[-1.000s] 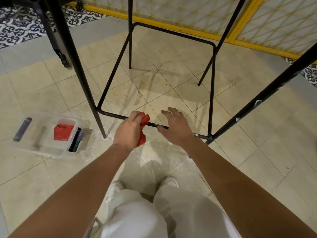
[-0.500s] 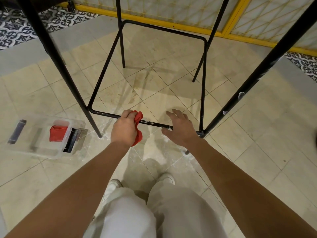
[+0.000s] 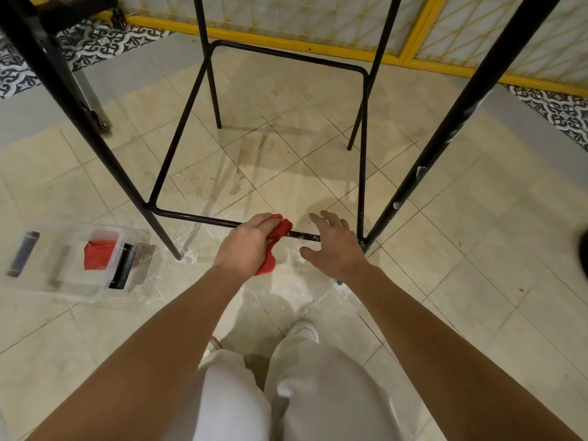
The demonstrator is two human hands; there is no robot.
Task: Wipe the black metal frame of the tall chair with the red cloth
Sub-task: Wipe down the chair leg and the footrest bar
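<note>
The pale tiled floor (image 3: 477,249) is stood on by the black metal frame (image 3: 177,135) of the tall chair. A clear box (image 3: 73,286) is set on the floor at the left, near one leg. The right hand (image 3: 334,246) is held open, fingers spread, over the near low bar. The red cloth (image 3: 278,232) is gripped in the left hand (image 3: 248,246) and pressed on that same bar, just beside the right hand.
</note>
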